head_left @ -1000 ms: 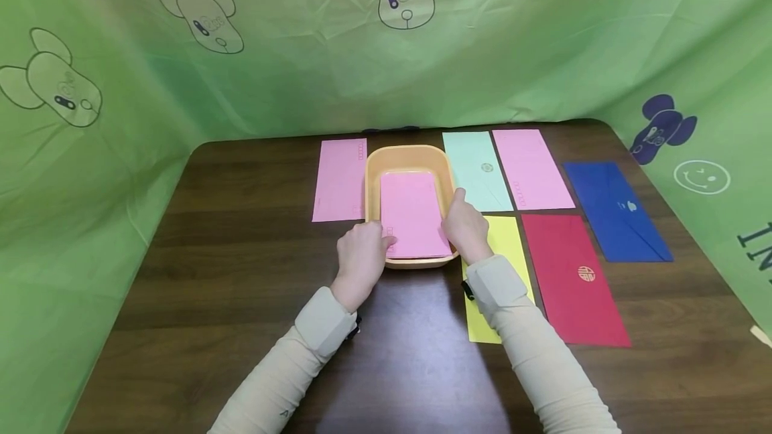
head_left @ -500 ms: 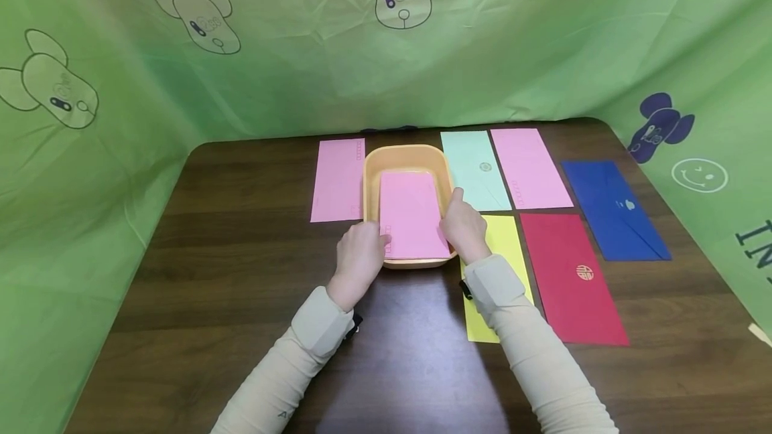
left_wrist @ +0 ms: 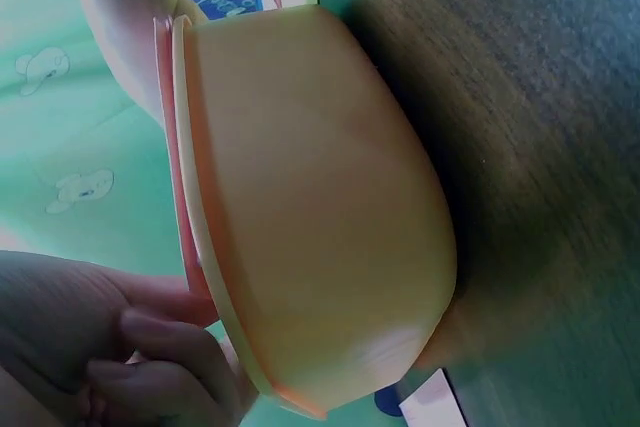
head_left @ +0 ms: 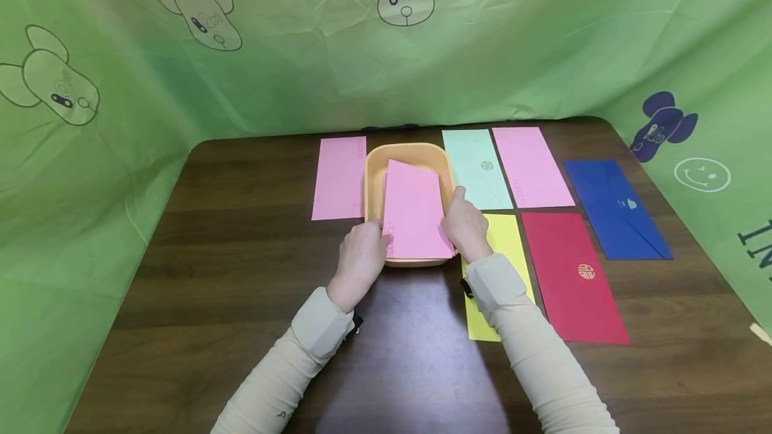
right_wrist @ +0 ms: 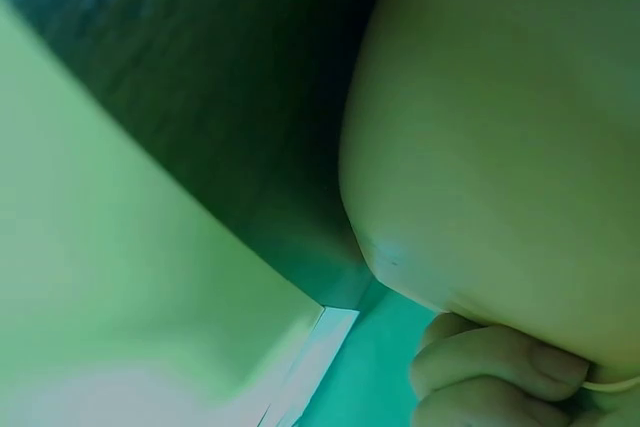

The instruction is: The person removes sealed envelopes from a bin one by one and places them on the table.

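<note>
A pale orange plastic basin (head_left: 410, 151) stands on the table in the head view, and a pink envelope (head_left: 415, 209) slants in it with its near end over the front rim. My left hand (head_left: 362, 251) grips the left rim, its thumb at the envelope's near left corner. In the left wrist view, curled fingers (left_wrist: 175, 357) show just outside the rim. At the near right, my right hand (head_left: 466, 226) holds the opposite rim by the envelope's other near corner. Curled fingers (right_wrist: 495, 372) press against the basin's outer wall in the right wrist view; the right thumb is hidden there.
Another pink envelope (head_left: 340, 176) lies left of the basin. To the right lie a mint envelope (head_left: 473, 159), a third pink one (head_left: 531, 166), a blue one (head_left: 621, 213), a red one (head_left: 567, 266) and a yellow one (head_left: 512, 240) partly under my right forearm. Green fabric (head_left: 301, 72) borders the table.
The far edge of the pink envelope in the basin has turned askew, its far left corner now higher and farther back. Both hands have stayed at the rim.
</note>
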`<state>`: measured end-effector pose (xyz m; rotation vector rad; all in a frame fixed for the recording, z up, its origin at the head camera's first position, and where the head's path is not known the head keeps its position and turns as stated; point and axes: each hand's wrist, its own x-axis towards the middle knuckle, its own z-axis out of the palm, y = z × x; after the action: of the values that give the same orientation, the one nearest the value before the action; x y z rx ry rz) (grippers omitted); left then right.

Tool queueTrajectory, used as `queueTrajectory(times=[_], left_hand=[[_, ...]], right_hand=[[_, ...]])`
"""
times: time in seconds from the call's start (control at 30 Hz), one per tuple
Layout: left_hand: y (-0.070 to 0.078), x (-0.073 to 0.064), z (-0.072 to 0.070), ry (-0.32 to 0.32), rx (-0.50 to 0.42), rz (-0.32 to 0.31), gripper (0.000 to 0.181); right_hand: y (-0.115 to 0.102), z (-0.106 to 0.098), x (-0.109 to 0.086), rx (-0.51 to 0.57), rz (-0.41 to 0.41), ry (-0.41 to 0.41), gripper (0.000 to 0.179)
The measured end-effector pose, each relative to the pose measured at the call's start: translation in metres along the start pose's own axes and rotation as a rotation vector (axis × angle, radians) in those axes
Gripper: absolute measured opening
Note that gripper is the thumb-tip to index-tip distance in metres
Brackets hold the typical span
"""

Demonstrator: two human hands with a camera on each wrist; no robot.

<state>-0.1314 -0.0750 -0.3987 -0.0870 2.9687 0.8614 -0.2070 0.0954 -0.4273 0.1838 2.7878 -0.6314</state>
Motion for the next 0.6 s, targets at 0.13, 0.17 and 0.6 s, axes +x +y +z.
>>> queueTrajectory(times=[0.13, 0.17, 0.6], left_hand=[[-0.0003, -0.0012, 0.0007, 0.018, -0.008, 0.024, 0.025], [-0.0008, -0.0008, 0.0010, 0.018, -0.018, 0.027, 0.026], [-0.0011, 0.0023, -0.0006, -0.109, -0.279, -0.004, 0.041]], right_hand=[[-0.0004, 0.0005, 0.0002, -0.003, -0.001, 0.004, 0.044], [-0.0006, 0.0005, 0.0002, -0.001, -0.002, 0.005, 0.043], [-0.0007, -0.0006, -0.0006, 0.002, 0.007, 0.005, 0.039]])
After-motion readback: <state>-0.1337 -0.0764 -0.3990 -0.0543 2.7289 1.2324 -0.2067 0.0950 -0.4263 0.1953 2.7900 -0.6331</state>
